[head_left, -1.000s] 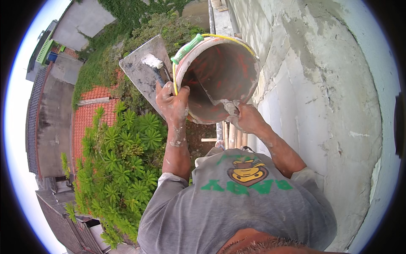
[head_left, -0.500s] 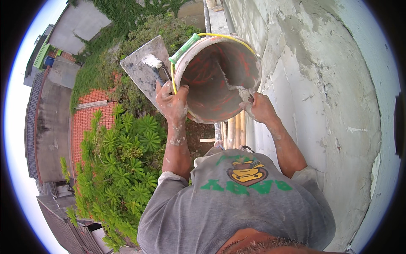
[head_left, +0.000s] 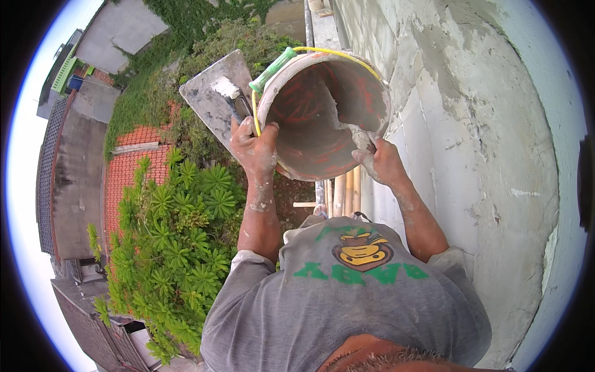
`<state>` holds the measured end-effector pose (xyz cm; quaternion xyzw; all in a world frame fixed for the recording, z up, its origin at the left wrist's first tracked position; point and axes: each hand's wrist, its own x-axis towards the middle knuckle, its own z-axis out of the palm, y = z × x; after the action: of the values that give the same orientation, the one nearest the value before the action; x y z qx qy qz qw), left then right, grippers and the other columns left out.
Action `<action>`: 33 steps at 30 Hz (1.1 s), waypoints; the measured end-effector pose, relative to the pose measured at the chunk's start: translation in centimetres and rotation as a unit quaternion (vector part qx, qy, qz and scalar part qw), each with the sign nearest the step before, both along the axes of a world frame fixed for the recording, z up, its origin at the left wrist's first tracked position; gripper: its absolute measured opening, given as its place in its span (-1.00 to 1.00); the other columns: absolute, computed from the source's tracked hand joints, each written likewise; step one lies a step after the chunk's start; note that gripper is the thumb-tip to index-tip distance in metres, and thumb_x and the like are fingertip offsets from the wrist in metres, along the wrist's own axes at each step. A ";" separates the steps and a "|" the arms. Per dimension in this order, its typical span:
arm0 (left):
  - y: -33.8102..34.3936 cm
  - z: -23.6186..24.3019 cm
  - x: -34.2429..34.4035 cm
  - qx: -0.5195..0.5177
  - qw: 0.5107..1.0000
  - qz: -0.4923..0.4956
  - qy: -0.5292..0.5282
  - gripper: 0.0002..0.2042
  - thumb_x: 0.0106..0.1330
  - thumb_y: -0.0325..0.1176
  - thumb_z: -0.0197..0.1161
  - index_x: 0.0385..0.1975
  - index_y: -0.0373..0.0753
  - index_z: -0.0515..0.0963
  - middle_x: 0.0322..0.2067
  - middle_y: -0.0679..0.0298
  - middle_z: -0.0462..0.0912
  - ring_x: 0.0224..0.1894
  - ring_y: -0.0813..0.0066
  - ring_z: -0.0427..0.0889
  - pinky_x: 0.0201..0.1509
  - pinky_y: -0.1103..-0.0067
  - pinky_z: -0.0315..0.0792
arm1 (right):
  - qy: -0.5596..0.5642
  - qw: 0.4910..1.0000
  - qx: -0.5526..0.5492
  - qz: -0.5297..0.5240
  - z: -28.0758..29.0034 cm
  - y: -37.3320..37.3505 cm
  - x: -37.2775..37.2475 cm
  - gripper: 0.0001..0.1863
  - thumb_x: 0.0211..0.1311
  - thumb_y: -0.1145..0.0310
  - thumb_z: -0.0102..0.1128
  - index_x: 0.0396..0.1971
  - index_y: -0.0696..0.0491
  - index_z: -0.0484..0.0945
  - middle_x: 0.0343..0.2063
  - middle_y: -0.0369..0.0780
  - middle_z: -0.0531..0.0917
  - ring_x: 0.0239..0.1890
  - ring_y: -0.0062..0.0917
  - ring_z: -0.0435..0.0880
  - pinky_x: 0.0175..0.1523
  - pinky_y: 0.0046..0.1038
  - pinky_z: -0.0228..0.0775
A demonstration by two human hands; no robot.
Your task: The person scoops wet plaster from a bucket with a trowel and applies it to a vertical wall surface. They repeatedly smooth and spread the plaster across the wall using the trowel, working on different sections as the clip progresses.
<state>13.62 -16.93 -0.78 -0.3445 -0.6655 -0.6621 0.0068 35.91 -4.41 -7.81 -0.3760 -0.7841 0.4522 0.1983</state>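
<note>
Looking down from a height, beside a grey, roughly plastered wall (head_left: 496, 161); holding a round red plastic bucket smeared with grey mortar (head_left: 310, 133) tilted, with its open mouth turned toward the camera, in front of the chest and close to the wall. Left hand (head_left: 255, 149) gripping the left rim of the bucket, with the thumb over the edge; the same grip is closed also around the handle of a flat rectangular steel plastering trowel (head_left: 214, 99), whose blade is sticking out to the left and up, touching the outside of the bucket. A thin yellow wire bail with a green plastic sleeve (head_left: 273, 69) is running along the upper rim. Right hand (head_left: 381, 162) closed around a small tool at the right rim, reaching into the bucket; the tool is caked with grey mortar (head_left: 358, 133), too covered to tell what kind it is. Both hands and forearms spotted with dried mortar; wearing a grey shirt with a green and yellow print (head_left: 353, 254). Far below, on the left, green leafy bushes (head_left: 180, 235), a red tiled roof (head_left: 133, 167) and grey concrete roofs; several bamboo poles (head_left: 347, 192) standing under the bucket, next to the wall.
</note>
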 end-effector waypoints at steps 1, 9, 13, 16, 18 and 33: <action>0.1 -0.1 0.0 0.011 1.000 0.000 0.006 -0.85 -0.05 -0.51 0.32 -0.51 -0.45 0.54 -0.38 0.22 0.43 -0.39 0.46 0.42 -0.34 0.52 0.31 | -0.003 1.000 0.012 -0.016 0.1 0.2 0.0 -0.43 0.13 0.21 0.33 0.05 0.29 0.47 -0.31 0.03 0.69 -0.22 -0.22 0.70 -0.08 -0.33 0.49; 0.1 0.0 -0.3 0.018 0.997 -0.038 -0.061 -0.83 -0.09 -0.47 0.32 -0.55 -0.43 0.53 -0.42 0.24 0.41 -0.34 0.43 0.40 -0.28 0.49 0.29 | 0.000 1.000 -0.017 -0.007 -0.3 0.2 -0.7 -0.49 0.12 0.24 0.31 0.01 0.25 0.50 -0.37 0.00 0.68 -0.28 -0.24 0.69 -0.12 -0.34 0.46; -0.1 0.0 -0.4 -0.018 0.998 -0.022 -0.048 -0.83 -0.11 -0.46 0.32 -0.59 -0.42 0.49 -0.44 0.25 0.39 -0.34 0.44 0.38 -0.29 0.49 0.27 | 0.028 0.999 -0.016 0.013 -0.3 -1.0 -1.7 -0.54 0.10 0.25 0.32 -0.05 0.20 0.53 -0.38 -0.03 0.67 -0.28 -0.26 0.68 -0.12 -0.32 0.44; -0.1 0.1 -0.1 -0.010 0.999 -0.009 -0.039 -0.82 -0.11 -0.45 0.32 -0.61 -0.41 0.46 -0.45 0.26 0.38 -0.35 0.45 0.36 -0.30 0.50 0.25 | 0.039 0.998 -0.023 0.037 -0.8 -1.2 -2.4 -0.55 0.10 0.25 0.33 -0.05 0.19 0.53 -0.37 -0.03 0.67 -0.27 -0.23 0.68 -0.10 -0.31 0.44; -0.1 -0.7 -0.7 0.003 0.997 -0.030 -0.067 -0.81 -0.10 -0.45 0.33 -0.61 -0.41 0.46 -0.45 0.27 0.37 -0.35 0.46 0.35 -0.30 0.51 0.25 | 0.047 0.997 -0.020 0.050 -1.1 -1.2 -2.8 -0.52 0.10 0.23 0.33 -0.03 0.19 0.53 -0.35 -0.01 0.68 -0.23 -0.20 0.68 -0.08 -0.31 0.45; 0.2 -0.3 0.1 -0.015 0.999 0.034 0.001 -0.83 -0.05 -0.42 0.31 -0.59 -0.41 0.51 -0.43 0.11 0.52 -0.36 0.32 0.38 0.23 0.38 0.23 | -0.084 0.996 -0.009 0.033 1.2 -0.1 0.3 -0.33 0.09 0.20 0.37 0.11 0.35 0.42 -0.25 0.07 0.69 -0.12 -0.20 0.70 0.00 -0.31 0.48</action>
<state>13.72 -16.71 -1.11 -0.3225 -0.6869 -0.6508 0.0247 36.17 -4.48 -6.62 -0.3882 -0.8059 0.4326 0.1130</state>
